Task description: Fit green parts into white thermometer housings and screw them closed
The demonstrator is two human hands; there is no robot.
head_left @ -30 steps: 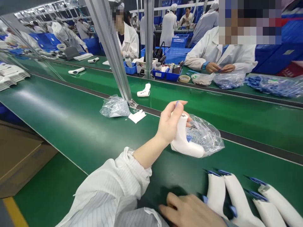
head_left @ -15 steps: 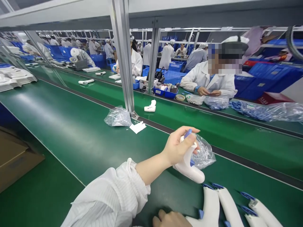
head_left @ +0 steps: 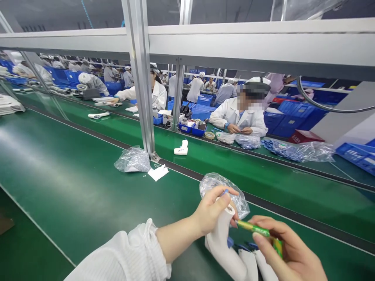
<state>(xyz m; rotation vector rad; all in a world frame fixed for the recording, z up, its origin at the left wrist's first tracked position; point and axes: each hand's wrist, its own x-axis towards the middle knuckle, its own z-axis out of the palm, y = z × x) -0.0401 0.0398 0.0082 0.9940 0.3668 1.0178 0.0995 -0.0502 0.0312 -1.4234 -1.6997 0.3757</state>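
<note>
The white housing [head_left: 220,238] is held in the left grip [head_left: 217,208], thumb and fingers closed around its handle just under the open upper end, which faces up. It looks like a moulded plastic shell: probably light and stiff, smooth enough to turn in loose fingers, with a rim that might chip or scuff if knocked. The handle, where the left grip sits, seems the soundest hold; the bend below it would suit a second support.

The right grip [head_left: 268,230] pinches a slim green-and-yellow cylinder [head_left: 253,228] between thumb and fingers, its far end just beside the left fingertips. A second green-and-yellow piece [head_left: 277,246] lies within the curled right fingers. Both look like small batteries, likely rigid, rather dense for their size and apt to roll, so best taken by the sides.

The left fingers cover much of the handle and most of a blue part [head_left: 226,191] at the thumb, so how that part is attached cannot be told. The inside of the opening is too dark to read. Below the right grip, other white housings [head_left: 249,260] are partly covered and cut off by the lower edge. Behind the left grip, a clear bag [head_left: 219,181] on the surface [head_left: 140,203] is partly hidden, its contents unclear.
</note>
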